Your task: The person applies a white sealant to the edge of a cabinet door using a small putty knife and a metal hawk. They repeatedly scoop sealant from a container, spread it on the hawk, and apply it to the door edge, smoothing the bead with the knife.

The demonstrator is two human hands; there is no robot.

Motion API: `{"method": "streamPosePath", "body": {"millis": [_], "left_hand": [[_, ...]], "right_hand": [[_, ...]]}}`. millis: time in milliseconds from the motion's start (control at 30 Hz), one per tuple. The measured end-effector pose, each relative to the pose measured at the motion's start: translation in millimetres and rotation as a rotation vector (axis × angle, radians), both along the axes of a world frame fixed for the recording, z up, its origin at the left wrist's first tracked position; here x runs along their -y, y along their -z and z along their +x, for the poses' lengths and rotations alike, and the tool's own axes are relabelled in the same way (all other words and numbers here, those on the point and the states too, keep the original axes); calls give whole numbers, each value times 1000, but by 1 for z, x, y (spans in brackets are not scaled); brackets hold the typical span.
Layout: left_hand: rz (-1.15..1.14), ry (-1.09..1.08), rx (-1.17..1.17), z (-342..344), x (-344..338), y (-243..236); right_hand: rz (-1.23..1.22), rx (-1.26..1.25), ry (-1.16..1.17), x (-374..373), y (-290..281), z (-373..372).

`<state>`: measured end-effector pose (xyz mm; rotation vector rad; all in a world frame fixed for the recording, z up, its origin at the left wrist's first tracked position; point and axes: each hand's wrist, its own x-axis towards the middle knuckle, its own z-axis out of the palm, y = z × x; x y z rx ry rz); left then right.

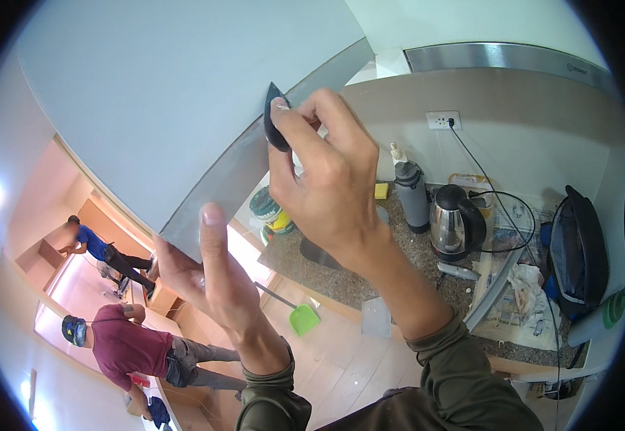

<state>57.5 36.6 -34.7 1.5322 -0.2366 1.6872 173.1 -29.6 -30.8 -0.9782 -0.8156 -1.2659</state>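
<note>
A pale grey panel (176,93) spreads overhead, with a narrower grey edge strip (215,176) along its lower side. My right hand (330,172) pinches a small black scraper (275,118) between thumb and fingers. The scraper touches the line where the panel meets the strip. Lower down, my left hand (223,291) grips the near corner of the strip. Its thumb lies on the strip's face and the other fingers wrap around the corner, partly hidden.
Below stands a granite counter (341,280) with a grey bottle (411,197), an electric kettle (452,223), a tub (269,208) and a dark bag (578,251). A green dustpan (303,320) lies on the floor. Two other people (129,345) work at the left.
</note>
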Motion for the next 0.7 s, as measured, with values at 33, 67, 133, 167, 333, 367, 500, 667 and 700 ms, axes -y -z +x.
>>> {"method": "streamPosePath", "body": {"millis": [33, 67, 133, 167, 333, 367, 500, 667, 700], "left_hand": [[9, 15, 2, 0, 0, 0], [17, 49, 9, -2, -1, 2], [36, 121, 30, -2, -6, 3], [42, 128, 34, 0, -7, 3], [52, 88, 3, -4, -4, 0], [53, 86, 20, -2, -3, 0], [20, 52, 44, -5, -6, 3], [48, 41, 5, -7, -10, 3], [40, 20, -5, -7, -8, 2]], "right_hand": [[-10, 20, -22, 2, 0, -3], [-20, 41, -44, 4, 2, -8], [7, 88, -77, -1, 8, -24], [15, 67, -97, -2, 8, -26], [21, -69, 32, 1, 3, 19], [21, -91, 13, 3, 1, 22], [51, 21, -56, -1, 6, 6], [57, -43, -3, 0, 5, 23], [36, -110, 30, 2, 4, 37]]}}
